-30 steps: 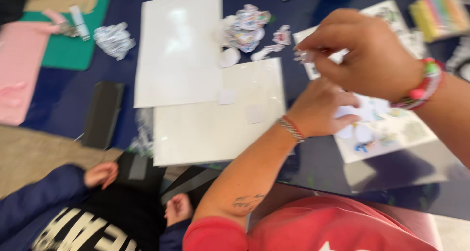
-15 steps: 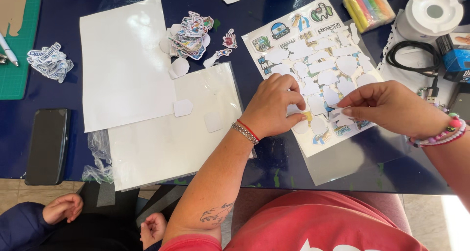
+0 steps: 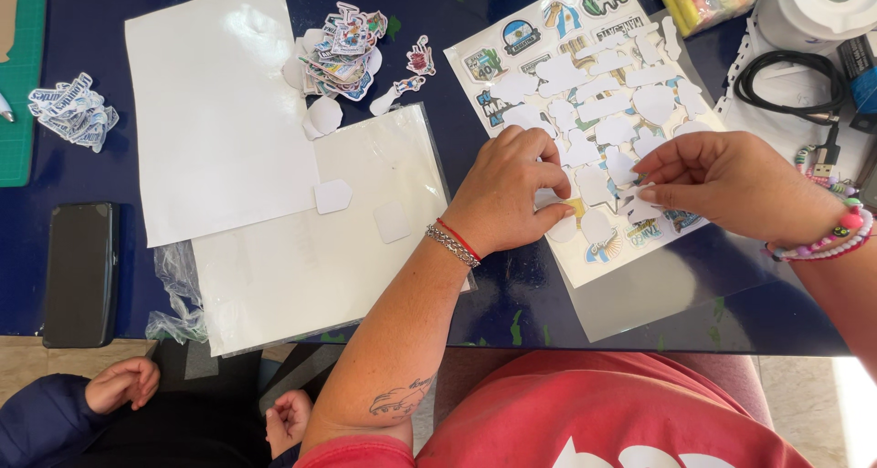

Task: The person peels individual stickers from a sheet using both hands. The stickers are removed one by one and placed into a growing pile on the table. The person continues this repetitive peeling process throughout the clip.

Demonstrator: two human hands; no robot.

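Left hand (image 3: 512,194) pressed flat-fingered on the sticker sheet (image 3: 594,130) to pin it down, right hand (image 3: 722,185) pinching a sticker (image 3: 639,210) off its lower part, loose stickers (image 3: 343,48) piled left of the sheet.

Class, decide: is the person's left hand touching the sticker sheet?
Touching. The head view shows the left hand pressing its fingertips onto the sticker sheet.

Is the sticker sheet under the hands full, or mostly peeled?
Mostly peeled: the sticker sheet shows many blank white cut-outs, with printed stickers left mainly along its top and bottom edges. The left hand presses on it.
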